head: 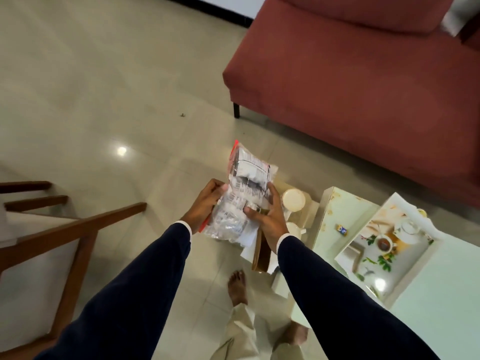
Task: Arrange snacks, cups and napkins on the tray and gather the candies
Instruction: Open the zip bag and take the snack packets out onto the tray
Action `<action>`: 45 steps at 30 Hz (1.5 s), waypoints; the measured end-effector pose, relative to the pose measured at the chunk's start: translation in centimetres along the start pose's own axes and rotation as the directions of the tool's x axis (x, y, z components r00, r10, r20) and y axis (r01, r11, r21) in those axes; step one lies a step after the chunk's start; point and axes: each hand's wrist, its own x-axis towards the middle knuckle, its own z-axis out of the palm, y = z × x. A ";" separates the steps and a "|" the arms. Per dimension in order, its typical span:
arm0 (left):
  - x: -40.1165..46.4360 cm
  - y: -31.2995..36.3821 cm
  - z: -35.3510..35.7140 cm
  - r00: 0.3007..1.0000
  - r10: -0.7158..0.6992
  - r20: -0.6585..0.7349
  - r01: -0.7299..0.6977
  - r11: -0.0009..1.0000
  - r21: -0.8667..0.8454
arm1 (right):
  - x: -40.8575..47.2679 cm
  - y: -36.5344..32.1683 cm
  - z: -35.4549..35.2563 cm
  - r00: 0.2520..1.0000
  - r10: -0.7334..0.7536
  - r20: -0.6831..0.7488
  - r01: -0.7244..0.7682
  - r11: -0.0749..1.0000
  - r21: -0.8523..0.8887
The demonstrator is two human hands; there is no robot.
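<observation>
The floor (104, 100) is looking like glossy, smooth tile and is reflecting light. The sofa (350, 87) is showing matt red cloth. The chair frame (78, 224) is looking like brown wood. The bag (241, 201) is showing clear, crinkled plastic. The tray (363, 258) is shining, glossy with a printed picture.

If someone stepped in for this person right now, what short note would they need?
Left hand and right hand: both grip a clear snack bag, held in the air above the floor.
Tray, printed with a tea set, lies on the pale table; nothing real seems loaded on it.
One small candy lies beside the tray.
Cups stand below the bag.
Left: load the tray, gather candies.
</observation>
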 end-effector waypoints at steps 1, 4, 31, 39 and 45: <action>-0.6 1.7 0.4 1.000 0.012 -0.018 -0.013 1.000 -0.011 | -0.9 -1.2 -0.6 0.999 0.007 0.039 -0.010 0.997 0.073; -2.1 6.3 2.7 0.997 0.064 -0.031 -0.063 0.998 0.031 | -3.6 -4.7 -2.8 0.991 0.003 0.132 -0.027 0.982 0.186; -17.1 23.0 42.7 0.735 0.546 0.403 -0.671 0.673 0.311 | -26.4 -9.6 -47.3 0.966 0.154 -0.208 -0.050 0.899 0.435; -18.5 25.1 48.2 0.682 0.507 0.527 -0.715 0.612 0.336 | -28.8 -10.5 -51.8 0.975 0.123 -0.186 -0.028 0.894 0.448; -17.5 23.5 50.3 0.679 0.455 0.577 -0.733 0.377 0.566 | -28.4 -15.4 -46.5 0.926 -0.262 -0.273 0.293 0.952 0.083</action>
